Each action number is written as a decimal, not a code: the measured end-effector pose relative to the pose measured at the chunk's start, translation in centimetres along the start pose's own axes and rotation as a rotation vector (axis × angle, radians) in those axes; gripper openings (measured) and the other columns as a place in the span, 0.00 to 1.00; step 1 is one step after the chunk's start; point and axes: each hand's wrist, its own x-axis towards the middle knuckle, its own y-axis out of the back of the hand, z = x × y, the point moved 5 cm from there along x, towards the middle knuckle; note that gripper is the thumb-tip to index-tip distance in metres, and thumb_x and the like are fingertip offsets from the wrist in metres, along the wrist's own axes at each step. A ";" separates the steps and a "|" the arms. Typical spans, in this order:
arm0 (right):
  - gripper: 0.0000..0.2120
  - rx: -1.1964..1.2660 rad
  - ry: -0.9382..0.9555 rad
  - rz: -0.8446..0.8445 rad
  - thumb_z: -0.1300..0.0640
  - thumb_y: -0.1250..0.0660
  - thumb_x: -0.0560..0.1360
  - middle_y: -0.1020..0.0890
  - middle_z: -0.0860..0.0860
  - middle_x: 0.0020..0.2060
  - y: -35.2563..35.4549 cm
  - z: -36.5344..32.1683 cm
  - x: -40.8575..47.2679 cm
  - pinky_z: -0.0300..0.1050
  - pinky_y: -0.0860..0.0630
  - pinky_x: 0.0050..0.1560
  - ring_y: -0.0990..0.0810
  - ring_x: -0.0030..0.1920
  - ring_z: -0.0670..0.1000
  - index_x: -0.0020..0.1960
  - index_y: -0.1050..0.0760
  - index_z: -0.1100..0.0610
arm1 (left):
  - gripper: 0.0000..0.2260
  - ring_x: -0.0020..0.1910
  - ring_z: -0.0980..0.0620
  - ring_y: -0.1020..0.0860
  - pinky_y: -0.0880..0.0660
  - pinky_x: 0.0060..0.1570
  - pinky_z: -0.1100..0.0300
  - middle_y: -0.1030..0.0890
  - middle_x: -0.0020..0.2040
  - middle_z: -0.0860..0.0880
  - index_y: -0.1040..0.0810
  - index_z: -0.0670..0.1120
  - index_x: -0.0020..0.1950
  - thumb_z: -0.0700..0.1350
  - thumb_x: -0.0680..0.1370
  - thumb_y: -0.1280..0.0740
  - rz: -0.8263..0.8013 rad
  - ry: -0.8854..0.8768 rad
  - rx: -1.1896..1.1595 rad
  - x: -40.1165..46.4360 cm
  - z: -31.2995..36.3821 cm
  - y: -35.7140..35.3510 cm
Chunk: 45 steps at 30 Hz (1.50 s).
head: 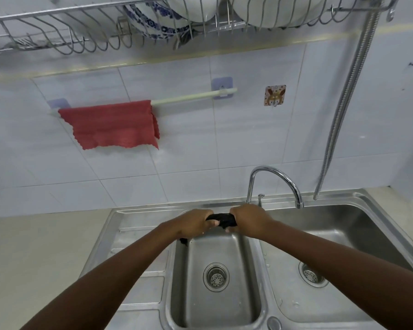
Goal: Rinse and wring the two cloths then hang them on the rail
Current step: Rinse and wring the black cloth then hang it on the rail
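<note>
A red cloth (112, 125) hangs spread over the left part of the white rail (193, 96) on the tiled wall. Both my hands grip a dark, bunched cloth (222, 219) above the back edge of the small left sink basin (215, 306). My left hand (196, 222) is closed on its left end and my right hand (248, 220) on its right end. The cloth is twisted tight between them, and a dark tail of it hangs below my left wrist.
A chrome tap (272, 182) curves toward the larger right basin (339, 234); no water is seen running. A wire dish rack (105, 27) with plates hangs overhead. A flexible metal hose (343, 103) drops on the right. A beige counter (34, 258) lies left.
</note>
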 end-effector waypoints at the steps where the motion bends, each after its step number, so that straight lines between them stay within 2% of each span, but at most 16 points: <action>1: 0.16 0.013 -0.018 -0.007 0.44 0.33 0.71 0.17 0.55 0.45 0.2 0.1 0.2 0.46 0.28 0.42 0.20 0.47 0.57 0.48 0.25 0.56 | 0.14 0.41 0.49 0.27 0.33 0.39 0.56 0.21 0.46 0.43 0.26 0.42 0.54 0.53 0.81 0.42 0.050 -0.002 0.050 0.1 0.3 0.1; 7: 0.10 0.300 -0.111 -0.131 0.52 0.35 0.68 0.22 0.53 0.31 -0.2 0.7 1.1 0.46 0.27 0.37 0.21 0.37 0.53 0.31 0.28 0.54 | 0.08 0.36 0.49 0.29 0.38 0.34 0.57 0.19 0.45 0.43 0.28 0.45 0.52 0.49 0.81 0.41 0.355 -0.062 0.332 0.1 0.8 0.6; 12: 0.08 0.794 -0.245 -0.344 0.56 0.31 0.67 0.29 0.49 0.23 -0.6 0.5 -0.1 0.38 0.40 0.25 0.35 0.22 0.48 0.32 0.28 0.55 | 0.05 0.31 0.49 0.30 0.42 0.26 0.57 0.20 0.40 0.46 0.32 0.48 0.51 0.49 0.80 0.42 0.391 -0.079 0.426 0.8 -0.5 -0.4; 14: 0.10 0.823 -0.220 -0.425 0.56 0.30 0.68 0.30 0.48 0.23 -0.5 0.4 -0.6 0.38 0.40 0.26 0.36 0.22 0.47 0.30 0.29 0.52 | 0.07 0.32 0.49 0.29 0.38 0.29 0.57 0.20 0.41 0.46 0.32 0.48 0.52 0.50 0.80 0.42 0.394 -0.099 0.425 0.9 -0.4 -0.5; 16: 0.11 0.642 -0.105 -0.362 0.55 0.30 0.69 0.29 0.48 0.25 -0.1 0.7 -0.3 0.39 0.37 0.28 0.32 0.25 0.47 0.31 0.29 0.51 | 0.08 0.33 0.49 0.28 0.34 0.31 0.56 0.20 0.41 0.46 0.31 0.47 0.54 0.50 0.81 0.42 0.364 -0.104 0.382 0.8 -0.1 -0.5; 18: 0.10 0.362 0.026 -0.180 0.52 0.30 0.68 0.30 0.48 0.28 0.4 0.7 0.3 0.40 0.37 0.31 0.30 0.30 0.48 0.31 0.28 0.51 | 0.10 0.34 0.52 0.28 0.35 0.31 0.57 0.23 0.40 0.48 0.29 0.46 0.54 0.52 0.81 0.42 0.282 -0.078 0.219 0.7 0.1 -0.4; 19: 0.08 0.262 0.070 -0.078 0.50 0.29 0.68 0.30 0.49 0.31 0.9 0.5 0.3 0.41 0.36 0.33 0.29 0.34 0.49 0.35 0.25 0.52 | 0.12 0.35 0.53 0.28 0.35 0.33 0.58 0.24 0.41 0.49 0.28 0.45 0.54 0.52 0.81 0.42 0.217 -0.064 0.108 0.6 0.1 -0.3; 21: 0.15 0.184 0.076 0.053 0.49 0.27 0.66 0.27 0.52 0.42 1.4 0.4 0.1 0.44 0.31 0.40 0.27 0.43 0.51 0.49 0.25 0.54 | 0.14 0.37 0.53 0.28 0.34 0.36 0.60 0.25 0.41 0.50 0.27 0.45 0.53 0.54 0.81 0.42 0.077 -0.017 -0.082 0.6 -0.2 0.2; 23: 0.21 0.162 0.076 0.120 0.53 0.27 0.68 0.23 0.54 0.47 2.0 0.2 -0.2 0.49 0.28 0.45 0.24 0.47 0.54 0.56 0.31 0.57 | 0.13 0.33 0.55 0.30 0.34 0.31 0.64 0.28 0.37 0.52 0.27 0.46 0.52 0.56 0.80 0.41 -0.099 0.092 -0.328 0.4 -1.0 0.6; 26: 0.12 0.099 0.150 0.137 0.65 0.37 0.69 0.22 0.57 0.47 1.8 -0.5 -0.3 0.51 0.28 0.44 0.24 0.48 0.57 0.52 0.30 0.59 | 0.10 0.25 0.60 0.39 0.41 0.20 0.70 0.33 0.32 0.53 0.27 0.44 0.52 0.50 0.81 0.40 -0.374 0.220 -0.811 -0.2 -1.3 0.3; 28: 0.09 0.155 0.104 0.125 0.64 0.39 0.69 0.20 0.56 0.44 1.6 -0.3 -0.3 0.46 0.31 0.40 0.23 0.45 0.55 0.48 0.29 0.59 | 0.08 0.24 0.61 0.39 0.41 0.20 0.71 0.33 0.33 0.52 0.27 0.42 0.54 0.46 0.81 0.40 -0.433 0.213 -0.910 -0.4 -1.1 0.5; 30: 0.07 0.209 0.046 0.108 0.58 0.38 0.69 0.21 0.54 0.41 1.6 -0.1 -0.2 0.45 0.33 0.38 0.23 0.43 0.55 0.47 0.29 0.58 | 0.07 0.27 0.60 0.37 0.39 0.23 0.70 0.32 0.35 0.53 0.26 0.45 0.55 0.47 0.81 0.40 -0.340 0.163 -0.768 -0.6 -0.6 1.4; 35: 0.14 0.165 -0.009 0.044 0.43 0.29 0.66 0.22 0.49 0.36 1.8 0.0 0.3 0.43 0.33 0.35 0.27 0.37 0.49 0.42 0.27 0.52 | 0.03 0.39 0.55 0.29 0.35 0.33 0.64 0.27 0.38 0.55 0.30 0.54 0.48 0.51 0.81 0.41 -0.040 -0.091 -0.028 -1.4 1.3 3.1; 39: 0.15 0.475 -0.058 -0.102 0.46 0.28 0.66 0.28 0.45 0.26 1.3 -0.6 0.0 0.43 0.35 0.32 0.28 0.30 0.46 0.31 0.32 0.50 | 0.06 0.41 0.48 0.24 0.31 0.39 0.55 0.20 0.43 0.49 0.28 0.55 0.54 0.53 0.80 0.42 0.150 -0.128 0.212 -1.3 0.8 3.0; 41: 0.13 0.711 -0.127 -0.174 0.49 0.28 0.66 0.28 0.46 0.25 1.0 -0.7 -0.4 0.41 0.36 0.31 0.31 0.26 0.45 0.31 0.30 0.51 | 0.08 0.42 0.46 0.22 0.29 0.39 0.54 0.18 0.45 0.47 0.28 0.53 0.56 0.52 0.81 0.42 0.277 -0.174 0.334 -1.3 0.8 3.0; 45: 0.09 1.046 -0.214 -0.304 0.54 0.30 0.66 0.33 0.49 0.22 0.6 -1.6 -1.1 0.38 0.45 0.23 0.39 0.20 0.47 0.34 0.30 0.55 | 0.09 0.42 0.46 0.21 0.26 0.36 0.53 0.18 0.47 0.50 0.29 0.55 0.59 0.49 0.79 0.41 0.449 -0.279 0.426 -1.4 0.6 3.1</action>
